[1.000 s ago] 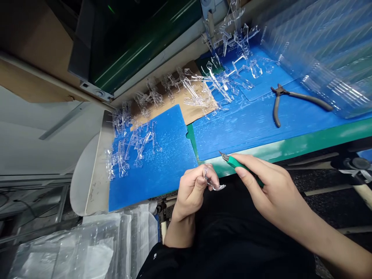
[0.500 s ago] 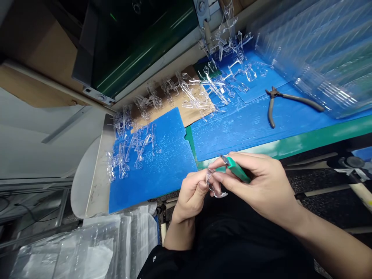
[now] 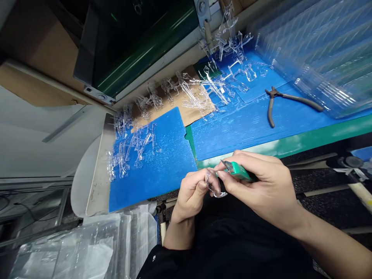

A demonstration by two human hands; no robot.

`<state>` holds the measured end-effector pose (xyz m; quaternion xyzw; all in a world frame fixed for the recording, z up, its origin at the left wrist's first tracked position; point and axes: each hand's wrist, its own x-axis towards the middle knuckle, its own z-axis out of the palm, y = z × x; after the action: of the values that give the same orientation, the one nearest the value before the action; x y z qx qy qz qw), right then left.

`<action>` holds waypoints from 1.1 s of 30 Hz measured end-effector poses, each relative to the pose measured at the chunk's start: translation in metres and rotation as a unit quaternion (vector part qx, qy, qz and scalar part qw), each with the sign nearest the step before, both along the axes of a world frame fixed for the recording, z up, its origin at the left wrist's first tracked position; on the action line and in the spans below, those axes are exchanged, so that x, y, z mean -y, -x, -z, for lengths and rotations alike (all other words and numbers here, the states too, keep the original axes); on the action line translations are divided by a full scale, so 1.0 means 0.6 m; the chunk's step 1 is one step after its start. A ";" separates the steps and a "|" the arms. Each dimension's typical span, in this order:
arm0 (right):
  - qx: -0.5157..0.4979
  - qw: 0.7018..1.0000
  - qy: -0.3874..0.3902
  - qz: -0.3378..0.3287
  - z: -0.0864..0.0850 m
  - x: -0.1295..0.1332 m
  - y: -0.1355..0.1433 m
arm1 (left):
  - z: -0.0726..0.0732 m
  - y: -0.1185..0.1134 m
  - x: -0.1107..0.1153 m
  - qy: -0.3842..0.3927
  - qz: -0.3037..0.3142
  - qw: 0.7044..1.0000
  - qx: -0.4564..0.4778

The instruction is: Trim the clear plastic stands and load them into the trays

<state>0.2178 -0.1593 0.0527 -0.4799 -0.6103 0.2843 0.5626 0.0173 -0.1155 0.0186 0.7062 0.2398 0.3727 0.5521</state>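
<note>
A small clear plastic part (image 3: 214, 189) is pinched between the fingers and thumb of my left hand (image 3: 194, 193), in front of my body. My right hand (image 3: 258, 186) is closed round a green utility knife (image 3: 238, 170), its blade pointing up and left. The right fingertips are close beside the clear part; whether they touch it I cannot tell. Beyond both hands lies a blue sheet (image 3: 162, 155) with clear plastic pieces (image 3: 142, 143) on its left half.
Grey-handled pliers (image 3: 273, 100) lie spread on another blue sheet (image 3: 232, 128). Clear trays (image 3: 325, 69) are stacked at the right. More clear pieces (image 3: 194, 93) lie on cardboard (image 3: 171, 110). A dark green roller (image 3: 145, 46) stands behind; plastic-wrapped trays (image 3: 87, 244) are lower left.
My right hand has shifted slightly right, its fingertips drawing back from the clear part, and the knife has tilted flatter. My left hand has barely moved.
</note>
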 end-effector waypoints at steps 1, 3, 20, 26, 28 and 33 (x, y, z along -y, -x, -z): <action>0.002 1.000 -0.002 0.004 -0.001 0.000 0.000 | -0.001 0.000 0.000 -0.001 0.002 1.000 0.004; -0.001 1.000 -0.005 0.004 -0.004 -0.001 0.000 | 0.000 0.001 0.000 -0.006 0.003 1.000 0.004; -0.019 0.999 -0.021 -0.033 -0.006 0.000 0.001 | 0.005 0.003 -0.001 -0.004 0.010 1.000 -0.011; -0.013 1.000 -0.013 -0.005 -0.004 -0.004 -0.001 | 0.001 -0.001 0.003 -0.008 -0.001 1.000 -0.001; -0.026 1.000 0.006 0.012 -0.004 -0.004 -0.004 | -0.001 -0.002 0.005 0.004 0.000 1.000 0.004; -0.117 0.985 0.095 -0.084 0.001 -0.008 -0.010 | 0.004 -0.005 0.003 0.057 -0.027 0.998 0.026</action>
<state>0.2236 -0.1544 0.0519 -0.4422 -0.5485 0.4413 0.5557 0.0200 -0.1173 0.0161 0.6568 0.2656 0.3914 0.5873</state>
